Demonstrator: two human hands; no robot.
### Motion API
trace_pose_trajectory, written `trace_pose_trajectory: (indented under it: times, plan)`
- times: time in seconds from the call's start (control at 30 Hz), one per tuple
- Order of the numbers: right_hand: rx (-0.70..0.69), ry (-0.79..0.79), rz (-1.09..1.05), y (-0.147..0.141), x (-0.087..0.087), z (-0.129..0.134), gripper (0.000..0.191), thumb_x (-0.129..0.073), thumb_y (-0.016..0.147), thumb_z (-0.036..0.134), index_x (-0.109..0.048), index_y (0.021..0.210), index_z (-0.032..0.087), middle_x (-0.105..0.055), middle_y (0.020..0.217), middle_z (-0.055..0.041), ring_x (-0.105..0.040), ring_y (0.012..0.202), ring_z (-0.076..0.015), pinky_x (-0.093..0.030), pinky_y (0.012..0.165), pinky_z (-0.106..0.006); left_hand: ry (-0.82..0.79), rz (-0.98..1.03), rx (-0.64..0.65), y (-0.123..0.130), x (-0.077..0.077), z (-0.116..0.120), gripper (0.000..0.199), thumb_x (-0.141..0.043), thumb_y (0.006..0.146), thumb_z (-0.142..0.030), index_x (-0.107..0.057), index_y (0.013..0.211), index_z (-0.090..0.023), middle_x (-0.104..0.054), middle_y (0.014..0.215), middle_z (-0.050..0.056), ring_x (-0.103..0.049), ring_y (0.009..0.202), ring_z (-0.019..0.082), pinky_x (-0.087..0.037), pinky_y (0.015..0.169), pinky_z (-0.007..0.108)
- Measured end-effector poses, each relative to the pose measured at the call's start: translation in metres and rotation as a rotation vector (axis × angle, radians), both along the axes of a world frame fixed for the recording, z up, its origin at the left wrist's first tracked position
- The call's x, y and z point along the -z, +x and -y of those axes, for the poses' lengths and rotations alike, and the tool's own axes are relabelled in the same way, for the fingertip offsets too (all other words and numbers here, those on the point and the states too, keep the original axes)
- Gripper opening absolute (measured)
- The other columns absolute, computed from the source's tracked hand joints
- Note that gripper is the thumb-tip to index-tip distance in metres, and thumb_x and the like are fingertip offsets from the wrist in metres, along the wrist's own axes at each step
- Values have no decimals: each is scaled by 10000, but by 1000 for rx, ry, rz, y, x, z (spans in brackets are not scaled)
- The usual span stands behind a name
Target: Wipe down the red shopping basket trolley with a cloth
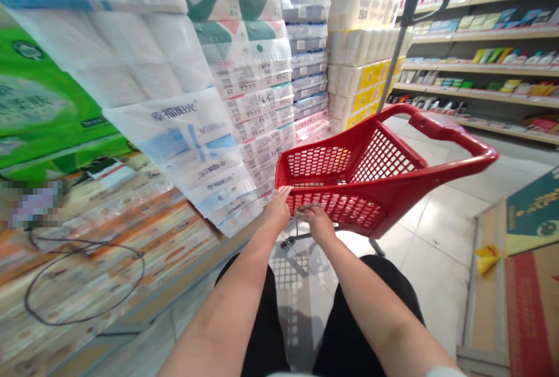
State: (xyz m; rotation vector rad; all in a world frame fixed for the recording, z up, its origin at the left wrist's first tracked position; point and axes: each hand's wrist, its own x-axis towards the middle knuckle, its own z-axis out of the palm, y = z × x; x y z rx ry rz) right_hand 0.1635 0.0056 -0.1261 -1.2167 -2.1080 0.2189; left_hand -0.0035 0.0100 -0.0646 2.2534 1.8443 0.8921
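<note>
A red shopping cart (395,199) stands just ahead of the person, its basket end towards the stacked goods and its handle (454,138) off to the right. The left hand (278,205) is at the cart's near left corner, fingers clamped over the rim. The right hand (318,218) is on the cart's near side, a little below the rim, its fingers bent over a small crumpled brownish rag (301,210) that lies against the mesh; how tightly they close is hard to see. Below the cart's corner shows a wheel (287,243). The person's black-clad knees (379,301) are spread on the near side of the cart, over pale floor tiles (441,249).

Left of the cart rise white-and-blue paper packs (192,132), then a bright green pack (48,94) farther out, with a looped black cable (142,254) below it. Behind the cart are yellow-and-white packs (369,88) and a grey pole (394,59). Beyond its handle run stocked shelves (484,36); to its near right are a yellow scrap (488,259) and a cardboard box (551,284).
</note>
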Motion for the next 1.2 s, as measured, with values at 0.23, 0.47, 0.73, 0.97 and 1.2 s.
trace_pose_trajectory:
  times: [0.23,0.47,0.73,0.97,1.2]
  plan:
    - [30,17,-26,9,0,1,350,-445,879,104,-681,1105,231,-627,1106,-82,-538,1041,-242,-463,890,-340,12,5,-29,4,-1,-1,592,-342,739,-5,-525,1284,-145,-551,1351,69,-431,1318,173,-312,1170,387]
    - [19,117,-109,12,-9,4,408,-413,912,128,-589,1270,213,-589,1191,-103,-509,1081,-237,-427,956,-352,23,-2,-37,9,-5,1,556,-349,751,-11,-536,1264,-116,-558,1328,88,-441,1301,182,-315,1165,361]
    - [25,123,-106,10,-6,3,380,-439,929,147,-595,1261,245,-591,1171,-74,-515,1075,-209,-426,929,-307,24,12,-23,9,0,0,577,-344,741,-13,-519,1282,-114,-544,1341,96,-424,1314,189,-318,1163,382]
    - [34,159,-27,10,-8,6,336,-458,927,151,-653,1169,281,-586,1156,-60,-505,1053,-213,-433,881,-302,18,8,-20,8,0,0,590,-361,736,-12,-518,1290,-139,-545,1342,93,-423,1317,189,-312,1166,401]
    - [101,185,-6,18,-5,3,275,-507,889,150,-705,1039,266,-596,1096,-53,-496,1015,-215,-438,844,-293,16,9,-35,9,1,0,593,-353,737,-15,-516,1296,-130,-540,1355,89,-418,1322,186,-307,1170,394]
